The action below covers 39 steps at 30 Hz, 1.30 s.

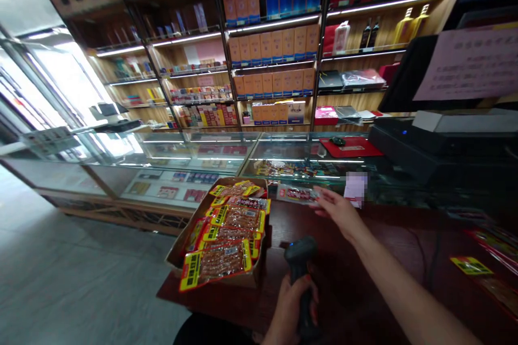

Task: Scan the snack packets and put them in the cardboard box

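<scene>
My left hand (pixel 297 294) is wrapped round the handle of a black barcode scanner (pixel 300 254), held over the dark red-brown table. A small blue light shows on the scanner's head. Farther forward, my right hand (pixel 334 210) pinches the right end of a clear snack packet (pixel 297 194) with dark red contents. To the left, an open cardboard box (pixel 182 237) stands on the table corner, filled with several yellow-and-red snack packets (pixel 234 218). One yellow-edged packet (pixel 216 265) lies across the box's near end and juts over its rim.
Glass display counters (pixel 194 143) run behind the table, with a red mat (pixel 352 146) and mouse on top. More snack packets (pixel 471 266) lie at the right. A dark monitor (pixel 404 73) and black machine (pixel 445 143) stand back right. Shelves of boxes (pixel 275 46) line the wall.
</scene>
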Available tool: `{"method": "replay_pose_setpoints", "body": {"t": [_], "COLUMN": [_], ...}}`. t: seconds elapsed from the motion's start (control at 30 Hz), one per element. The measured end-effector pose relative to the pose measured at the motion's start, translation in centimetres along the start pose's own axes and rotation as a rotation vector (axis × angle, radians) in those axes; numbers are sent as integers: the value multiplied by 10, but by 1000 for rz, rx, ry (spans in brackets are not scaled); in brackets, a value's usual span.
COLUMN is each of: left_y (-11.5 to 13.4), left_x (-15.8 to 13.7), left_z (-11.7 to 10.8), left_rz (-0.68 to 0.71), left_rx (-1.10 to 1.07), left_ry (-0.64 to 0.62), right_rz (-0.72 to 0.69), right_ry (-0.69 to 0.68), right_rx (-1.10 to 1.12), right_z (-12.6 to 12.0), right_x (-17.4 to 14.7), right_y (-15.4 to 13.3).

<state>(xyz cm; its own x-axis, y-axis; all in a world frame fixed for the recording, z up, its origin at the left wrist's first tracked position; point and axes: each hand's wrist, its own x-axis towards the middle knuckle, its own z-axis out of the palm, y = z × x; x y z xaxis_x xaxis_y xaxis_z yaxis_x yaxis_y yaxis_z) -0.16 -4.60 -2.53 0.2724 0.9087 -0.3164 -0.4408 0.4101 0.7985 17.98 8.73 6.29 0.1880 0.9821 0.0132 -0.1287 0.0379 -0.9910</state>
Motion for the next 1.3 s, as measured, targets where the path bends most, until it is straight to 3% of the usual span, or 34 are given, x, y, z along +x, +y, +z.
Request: {"method": "replay_pose_setpoints", "body": {"t": [0.07, 0.13, 0.23, 0.37, 0.47, 0.53, 0.6, 0.7, 0.83, 0.97, 1.07, 1.17, 1.23, 1.3], "left_y": [-2, -6, -11, -13, -11, -8, -4, 4, 12, 15, 17, 19, 19, 19], "left_x": [2, 6, 13, 21, 23, 21, 16, 7, 5, 6, 2, -2, -3, -3], "left_z": [-2, -5, -10, -16, -18, -17, -12, -6, -1, 4, 8, 11, 11, 11], "left_rz": [0, 7, 9, 41, 33, 1, -21, -31, -12, 7, 34, 30, 30, 40], "left_rx": [-37, -56, -78, -98, -89, -83, -70, -16, 33, 74, 101, 122, 135, 139], "left_ry": [-25, -57, -104, -167, -163, -145, -106, -43, -17, -9, 13, 37, 25, 3], "right_rz": [-91, -282, -519, -555, -541, -538, -518, -406, -153, 178, 432, 621, 632, 544], "right_ry": [-55, -57, -99, -257, -333, -308, -217, 15, 429, 799, 871, 797, 719, 663], "right_rx": [-97, -329, -660, -760, -755, -739, -730, -766, -875, -1046, -1280, -1342, -1381, -1466], "right_z": [54, 102, 158, 207, 212, 191, 147, 49, -93, -195, -247, -280, -289, -286], "right_x": [32, 60, 87, 99, 96, 91, 82, 58, 7, -43, -74, -100, -112, -117], "right_y": [-15, -22, -22, -12, -7, -3, 5, 23, 39, 38, 38, 40, 41, 41]}}
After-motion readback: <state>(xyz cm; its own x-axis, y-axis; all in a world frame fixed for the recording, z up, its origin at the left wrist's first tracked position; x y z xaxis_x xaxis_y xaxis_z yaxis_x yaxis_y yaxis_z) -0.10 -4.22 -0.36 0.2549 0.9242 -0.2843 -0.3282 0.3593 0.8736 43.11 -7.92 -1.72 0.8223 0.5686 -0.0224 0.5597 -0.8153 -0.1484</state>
